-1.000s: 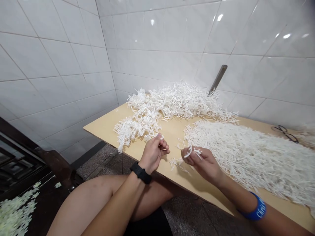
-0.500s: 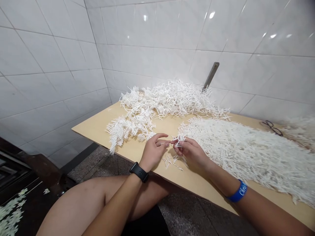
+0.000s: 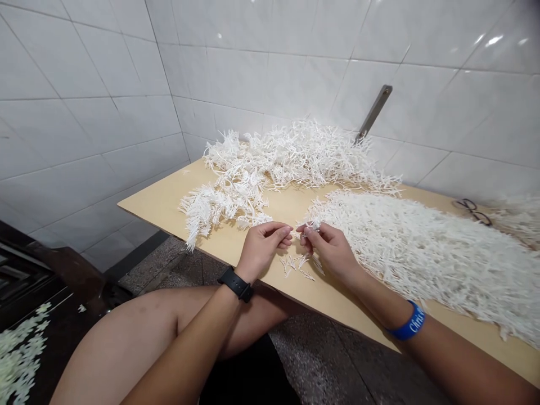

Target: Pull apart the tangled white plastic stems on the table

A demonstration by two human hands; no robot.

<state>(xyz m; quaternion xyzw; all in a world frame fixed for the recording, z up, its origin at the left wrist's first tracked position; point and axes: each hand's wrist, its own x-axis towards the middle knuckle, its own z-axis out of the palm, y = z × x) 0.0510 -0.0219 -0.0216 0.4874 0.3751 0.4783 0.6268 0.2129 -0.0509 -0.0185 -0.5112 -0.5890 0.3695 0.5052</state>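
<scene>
My left hand (image 3: pixel 266 245), with a black watch on its wrist, is closed in a pinch over the table edge. Whatever lies between its thumb and fingertip is too small to make out. Close by on the right, my right hand (image 3: pixel 329 246) pinches a small bunch of white branched strands (image 3: pixel 313 224) between thumb and fingers. The fingertips of the two hands are a short gap apart. Below them, several loose white sprigs (image 3: pixel 298 265) lie scattered on the wooden tabletop (image 3: pixel 287 212).
A tangled heap of long white strands (image 3: pixel 295 154) fills the back of the table. A flat, dense pile of white pieces (image 3: pixel 413 247) spreads along the right. Eyeglasses (image 3: pixel 471 211) lie beyond it. A metal bar (image 3: pixel 373 114) leans by the tiled wall (image 3: pixel 261 73).
My left fingers have closed from a looser, spread pose into a pinch. My right hand stays pinched on the white strands. The view has tilted slightly downward.
</scene>
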